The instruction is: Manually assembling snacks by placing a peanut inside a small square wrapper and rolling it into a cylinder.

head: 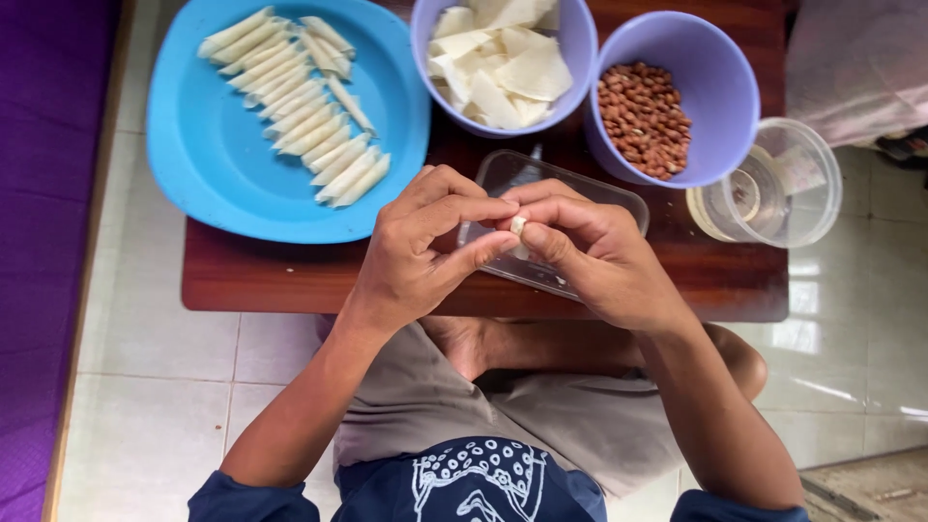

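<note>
1. Your left hand (416, 246) and right hand (590, 246) meet in the middle of the view, fingertips pinched together on one small pale wrapper roll (518, 226).
2. Both hands are closed narrow on that roll: left thumb and forefinger reach in from the left, right fingers curl over it from the right. Only its tip shows between your fingers.
3. The roll hangs just above a clear plastic container (541, 184), a shallow rectangular one lying on the tabletop (290, 275) right under your knuckles.
4. Left of your hands sits a wide blue plate (213, 164), and on it finished rolls (295, 101) lie side by side in a slanting row, a few more laid along its upper right edge.
5. Straight beyond your hands, a lavender bowl (578, 58) holds a loose heap of pale wrapper sheets (503, 68).
6. Just beside it on the right, touching or nearly so, a second lavender bowl (720, 87) holds brown peanuts (646, 118).
7. Further right, at the tabletop's edge, stands a clear round jar (788, 184); what is inside I cannot tell.
8. The dark wooden tabletop is low; your crossed legs in grey shorts (425, 406) tuck under its near edge, over a white tiled floor (155, 367).
9. A purple mat (39, 242) runs down the far left.
</note>
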